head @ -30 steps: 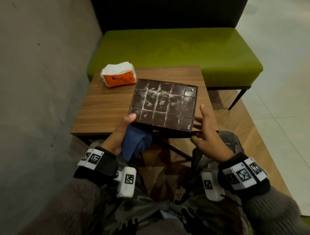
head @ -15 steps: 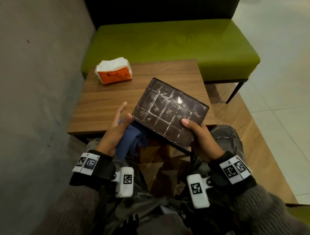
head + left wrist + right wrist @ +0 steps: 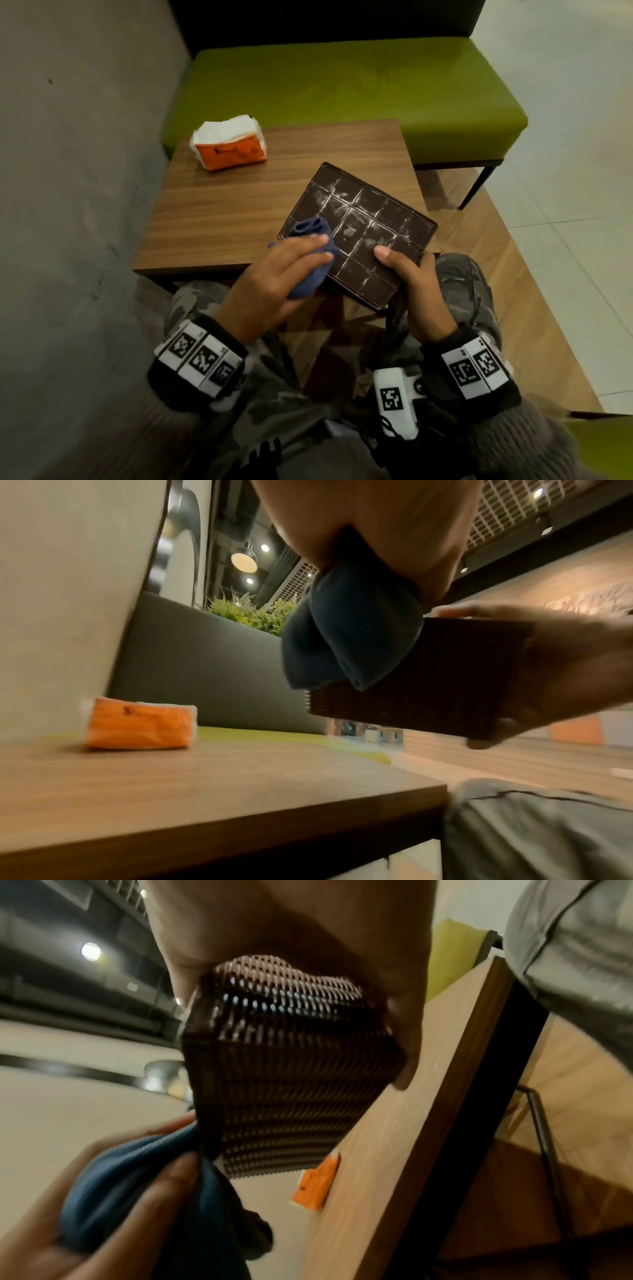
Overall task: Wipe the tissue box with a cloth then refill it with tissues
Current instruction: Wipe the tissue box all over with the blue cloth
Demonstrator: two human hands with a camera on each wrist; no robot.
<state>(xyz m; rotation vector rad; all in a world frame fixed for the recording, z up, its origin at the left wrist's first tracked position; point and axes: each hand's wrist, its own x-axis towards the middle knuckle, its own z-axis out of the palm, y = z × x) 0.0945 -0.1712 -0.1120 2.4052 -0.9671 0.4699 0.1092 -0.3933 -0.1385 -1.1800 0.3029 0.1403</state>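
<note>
Head view. I hold the tissue box (image 3: 359,233), a dark brown box with a gridded, dust-streaked face turned up, in the air over the near right corner of the bench (image 3: 239,205). My right hand (image 3: 411,284) grips its near right corner, thumb on the gridded face and fingers wrapped beneath. My left hand (image 3: 284,270) is closed around the bunched blue cloth (image 3: 313,240) and presses it against the box's near left corner. The box's long axis runs from near left to far right, so the unwiped, streaked face lies ahead and to the right of the cloth; the left hand is the nearer one for the wiping stroke. The orange tissue pack (image 3: 229,144) rests on the far left of the bench, well apart from both hands. A green seat (image 3: 342,85) stands beyond the bench.

Left wrist view. The cloth (image 3: 349,631) hangs from my palm and drapes over the box's upper edge and woven side wall (image 3: 428,674). The right hand (image 3: 565,669) clasps the box's right end. The tissue pack (image 3: 140,723) lies on the bench (image 3: 205,791), far left.

Right wrist view. My fingers curl round the box's woven wall (image 3: 284,1069); the left hand (image 3: 103,1204) pinches the cloth (image 3: 143,1191) against the box's edge.
</note>
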